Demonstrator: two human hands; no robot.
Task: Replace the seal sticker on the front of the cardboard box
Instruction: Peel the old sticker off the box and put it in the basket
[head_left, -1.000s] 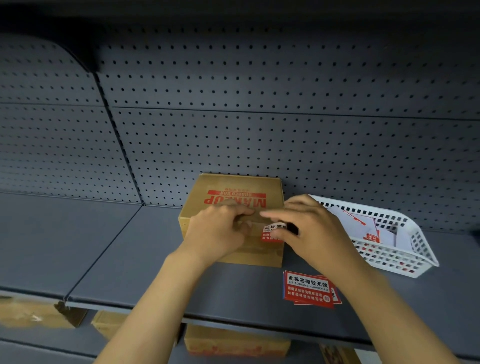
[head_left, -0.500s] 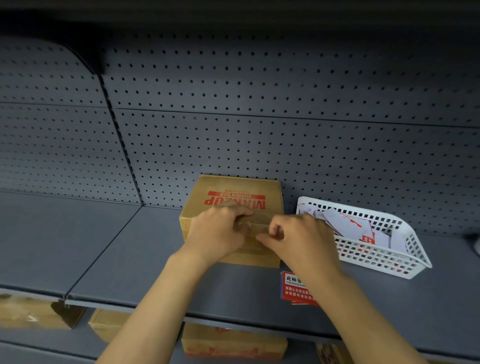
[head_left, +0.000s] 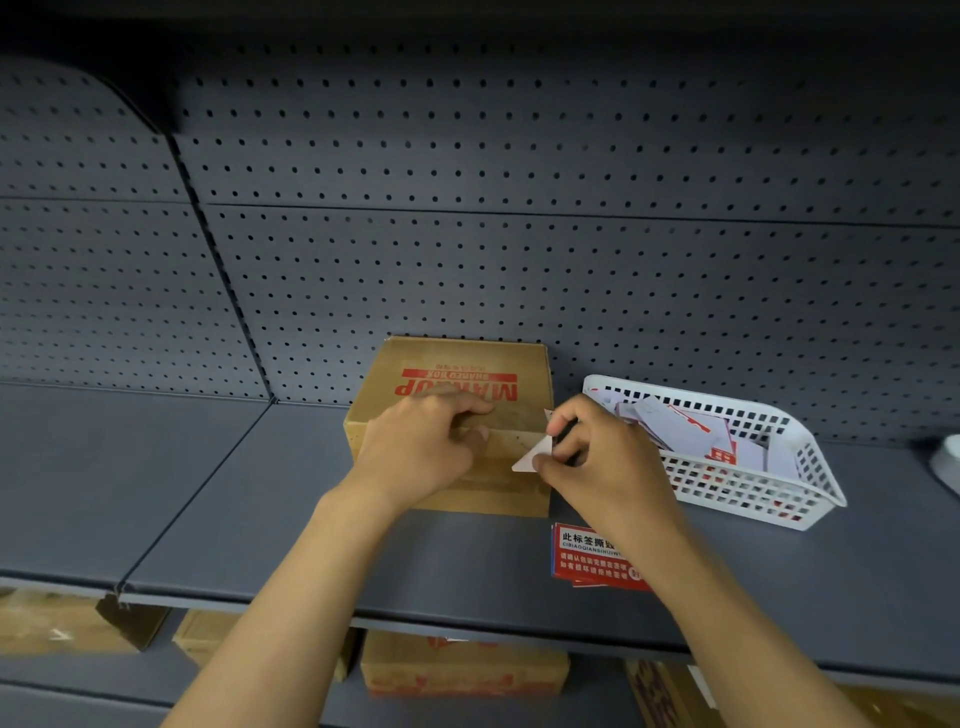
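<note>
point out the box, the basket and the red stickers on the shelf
box (head_left: 467, 358): head view, bare top panel
basket (head_left: 810, 441): head view, right wall
red stickers (head_left: 587, 556): head view, printed face of the top one

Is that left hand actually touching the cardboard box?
Touching. The head view shows the left hand lying on the cardboard box, fingers curled over its top front edge, with no gap between them.

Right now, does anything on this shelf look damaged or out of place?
Yes. The sticker at the box front is half peeled, white back showing, pinched by the right hand. The left hand steadies the box, whose red print reads upside down.
</note>
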